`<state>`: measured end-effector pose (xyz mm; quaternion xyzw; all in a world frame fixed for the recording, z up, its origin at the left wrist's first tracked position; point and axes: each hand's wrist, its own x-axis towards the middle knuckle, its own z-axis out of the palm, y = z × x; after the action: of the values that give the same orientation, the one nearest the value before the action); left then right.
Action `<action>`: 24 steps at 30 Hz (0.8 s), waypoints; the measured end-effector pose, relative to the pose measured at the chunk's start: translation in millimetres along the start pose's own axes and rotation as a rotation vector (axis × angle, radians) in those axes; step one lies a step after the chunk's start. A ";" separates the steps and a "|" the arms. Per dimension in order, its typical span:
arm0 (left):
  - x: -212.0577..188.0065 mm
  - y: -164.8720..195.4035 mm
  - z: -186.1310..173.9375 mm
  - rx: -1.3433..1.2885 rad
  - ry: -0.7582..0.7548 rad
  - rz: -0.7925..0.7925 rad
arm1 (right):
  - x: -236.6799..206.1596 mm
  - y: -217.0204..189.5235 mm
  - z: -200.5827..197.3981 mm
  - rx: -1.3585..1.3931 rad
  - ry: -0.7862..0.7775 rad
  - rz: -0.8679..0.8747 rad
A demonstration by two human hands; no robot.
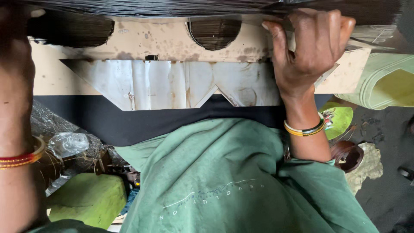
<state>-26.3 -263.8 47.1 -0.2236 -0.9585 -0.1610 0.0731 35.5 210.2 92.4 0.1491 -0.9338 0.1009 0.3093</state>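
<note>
From the head camera I take the pale, stained board (172, 43) with the two rounded cut-outs as my landmark. My right hand (310, 45) sits at the board's right end, fingers curled tight over its upper edge and onto the bundle of thin dark strands (207, 6) that runs along the top; I can't make out where that bundle ends, since the frame cuts it off. More dark strands show through the cut-outs. Below the board a worn metal plate (172, 88) with slanted ends lies flat against it. A yellow and green bangle (304, 128) circles the right wrist.

My left hand is out of frame; only the forearm (15, 129) rises along the left edge, wearing red bangles (17, 159), so I cannot tell what those fingers do. Nearer me than the board, a green garment (233, 181) fills the middle. Left of it lies crumpled clear plastic (69, 144) and a green block (88, 198); the dark clutter around them is hard to read.
</note>
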 end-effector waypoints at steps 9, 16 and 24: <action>98.3 206.0 29.6 0.008 0.304 0.320 | 0.8 -2.5 3.5 0.018 0.020 0.052; 117.4 211.3 44.7 -0.021 0.368 0.312 | -5.0 4.3 23.8 -0.012 0.138 0.048; 117.0 209.6 35.8 0.017 0.296 0.365 | -8.5 14.3 14.8 0.055 -0.059 0.095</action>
<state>-38.1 -26.4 96.2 -0.3668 -0.8823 -0.1680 0.2426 29.0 221.2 74.2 0.1158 -0.9455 0.1365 0.2721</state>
